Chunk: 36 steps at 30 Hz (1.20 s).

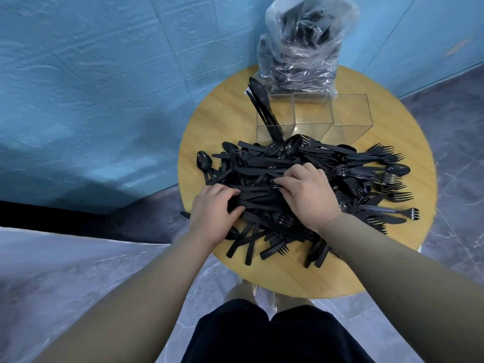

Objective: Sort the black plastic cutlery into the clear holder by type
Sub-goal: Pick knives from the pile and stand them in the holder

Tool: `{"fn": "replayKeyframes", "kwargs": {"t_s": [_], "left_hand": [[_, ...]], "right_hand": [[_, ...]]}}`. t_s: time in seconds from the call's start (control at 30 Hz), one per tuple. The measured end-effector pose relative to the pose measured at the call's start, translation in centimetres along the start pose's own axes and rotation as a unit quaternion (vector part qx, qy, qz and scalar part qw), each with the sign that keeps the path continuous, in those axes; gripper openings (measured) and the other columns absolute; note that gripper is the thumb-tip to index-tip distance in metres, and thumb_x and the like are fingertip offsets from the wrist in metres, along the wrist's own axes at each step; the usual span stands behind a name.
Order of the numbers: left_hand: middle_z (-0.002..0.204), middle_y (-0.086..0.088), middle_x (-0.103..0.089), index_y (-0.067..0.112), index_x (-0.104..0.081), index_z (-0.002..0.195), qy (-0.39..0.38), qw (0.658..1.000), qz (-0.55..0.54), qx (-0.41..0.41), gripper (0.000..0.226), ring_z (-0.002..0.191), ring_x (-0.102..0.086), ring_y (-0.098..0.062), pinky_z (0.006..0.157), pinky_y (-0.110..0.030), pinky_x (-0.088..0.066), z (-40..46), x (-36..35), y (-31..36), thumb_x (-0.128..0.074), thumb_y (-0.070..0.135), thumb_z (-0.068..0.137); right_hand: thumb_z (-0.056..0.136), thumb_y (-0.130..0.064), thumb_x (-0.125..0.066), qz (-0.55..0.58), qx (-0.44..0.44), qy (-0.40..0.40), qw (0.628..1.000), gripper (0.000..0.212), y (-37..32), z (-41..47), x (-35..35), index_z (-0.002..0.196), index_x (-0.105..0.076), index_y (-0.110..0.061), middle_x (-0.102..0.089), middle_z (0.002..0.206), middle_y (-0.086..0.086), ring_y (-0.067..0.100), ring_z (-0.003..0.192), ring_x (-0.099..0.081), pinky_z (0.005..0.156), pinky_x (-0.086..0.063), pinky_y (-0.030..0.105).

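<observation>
Two hands on the cutlery pile (pixel 327 179), centre of round wooden table (pixel 288 279). Left hand (pixel 212 213): fingers and thumb curled round a bundle of black knives (pixel 258 199), lying roughly horizontal at near side of pile. Right hand (pixel 306 195): fingers bent, tips pinching at the same bundle from the other end; both hands hold it. Pile = mixed forks, spoons, knives, spread across table w/ handles overhanging near edge. Clear holder (pixel 348 113) sits just behind pile, 3 compartments side by side. Left compartment holds several black pcs (pixel 264 108) standing tilted, tops leaning left; type not certain. Mid and right compartments: contents cannot tell. Clear plastic bag (pixel 301 45) w/ more black cutlery stands behind holder, against blue wall (pixel 104 74).
</observation>
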<state>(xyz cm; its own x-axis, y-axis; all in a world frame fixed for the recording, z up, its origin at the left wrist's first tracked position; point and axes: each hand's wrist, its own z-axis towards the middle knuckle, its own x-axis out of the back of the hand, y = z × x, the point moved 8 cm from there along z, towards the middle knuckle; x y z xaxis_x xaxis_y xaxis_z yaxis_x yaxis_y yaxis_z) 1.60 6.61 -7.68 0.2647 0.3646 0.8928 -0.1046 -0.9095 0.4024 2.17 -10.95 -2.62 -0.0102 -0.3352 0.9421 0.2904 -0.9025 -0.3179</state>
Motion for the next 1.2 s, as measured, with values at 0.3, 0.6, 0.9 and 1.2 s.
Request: {"fn": "replayKeyframes", "kwargs": {"t_s": [0.3,0.6,0.9,1.2], "left_hand": [[0.120,0.007,-0.056,0.025,-0.064,0.121,0.012,0.999,-0.001,-0.041,0.056,0.117,-0.043,-0.018,0.097,-0.038,-0.039,-0.7,0.1,0.0,-0.072,0.053,0.073],[0.102,0.005,-0.065,0.023,-0.073,0.101,0.050,0.996,0.015,-0.079,0.032,0.102,-0.054,-0.025,0.082,-0.040,-0.047,-0.7,-0.5,0.3,-0.079,0.036,0.073],[0.094,0.006,-0.067,0.022,-0.075,0.096,0.105,0.991,0.017,-0.081,0.027,0.097,-0.056,-0.027,0.075,-0.039,-0.045,-0.5,0.0,0.6,-0.078,0.037,0.074],[0.120,0.001,-0.059,0.020,-0.059,0.122,0.100,0.994,-0.037,0.004,0.053,0.116,-0.048,-0.022,0.094,-0.038,-0.041,0.2,1.8,-0.1,-0.073,0.042,0.077]], "right_hand": [[0.084,-0.001,-0.066,0.052,-0.005,0.040,0.998,0.022,0.4,-1.4,1.6,0.105,-0.069,-0.004,-0.060,0.088,0.009,0.026,0.060,-0.057,0.050,-0.052,0.035],[0.098,-0.042,-0.040,-0.040,-0.047,-0.190,0.980,0.035,-1.0,-2.8,-2.7,0.122,-0.049,-0.018,-0.048,0.111,0.000,0.022,0.079,-0.059,0.058,-0.048,0.032],[0.090,-0.044,-0.056,-0.069,-0.078,-0.240,0.965,0.041,-1.1,-2.3,-3.6,0.120,-0.046,-0.018,-0.041,0.117,-0.001,0.021,0.084,-0.057,0.061,-0.049,0.032],[0.095,-0.035,-0.047,-0.025,-0.094,-0.172,0.980,0.026,-0.5,-1.0,-2.1,0.108,-0.060,-0.016,-0.051,0.114,-0.002,0.024,0.085,-0.061,0.065,-0.050,0.032]]}}
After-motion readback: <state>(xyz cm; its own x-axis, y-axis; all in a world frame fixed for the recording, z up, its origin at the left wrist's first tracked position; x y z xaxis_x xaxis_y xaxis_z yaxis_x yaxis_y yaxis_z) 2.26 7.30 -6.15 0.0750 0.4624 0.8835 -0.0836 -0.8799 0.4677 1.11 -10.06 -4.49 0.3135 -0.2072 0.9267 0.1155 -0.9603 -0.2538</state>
